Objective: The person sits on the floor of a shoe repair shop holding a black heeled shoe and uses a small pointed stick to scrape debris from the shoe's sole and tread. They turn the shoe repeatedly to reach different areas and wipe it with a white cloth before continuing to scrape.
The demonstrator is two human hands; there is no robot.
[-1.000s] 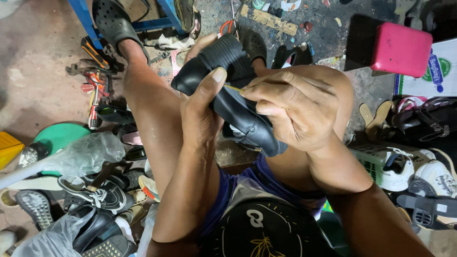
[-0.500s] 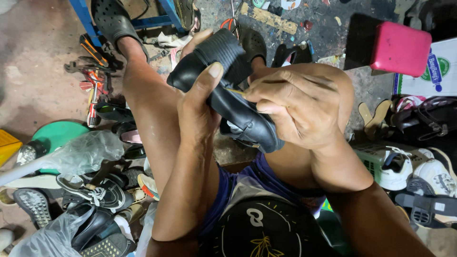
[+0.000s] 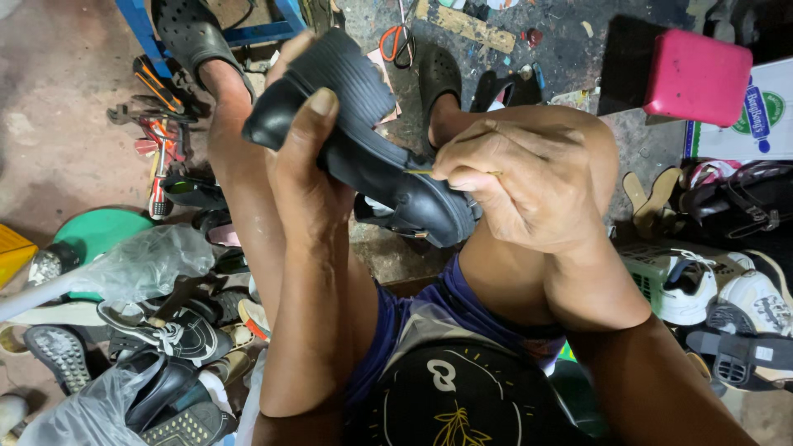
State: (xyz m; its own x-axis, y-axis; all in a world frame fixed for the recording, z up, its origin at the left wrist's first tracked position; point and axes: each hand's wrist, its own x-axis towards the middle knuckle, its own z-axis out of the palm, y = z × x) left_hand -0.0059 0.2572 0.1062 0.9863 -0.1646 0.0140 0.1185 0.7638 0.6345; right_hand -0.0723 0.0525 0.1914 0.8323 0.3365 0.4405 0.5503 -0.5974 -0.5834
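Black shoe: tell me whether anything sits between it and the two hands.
Nothing visible does. The left hand grips the black shoe directly, and the right hand presses a thin needle-like tool against its edge.

right hand (image 3: pixel 529 186) hides the black shoe (image 3: pixel 363 140) toe.

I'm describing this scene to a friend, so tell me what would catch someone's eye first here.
Centre frame, the left hand grips a black shoe sole-up above the knees, while the right hand presses a thin needle-like tool at its edge. At upper right a bright pink box stands out on the dark floor. At lower left lies a heap of shoes beside a clear plastic bag.
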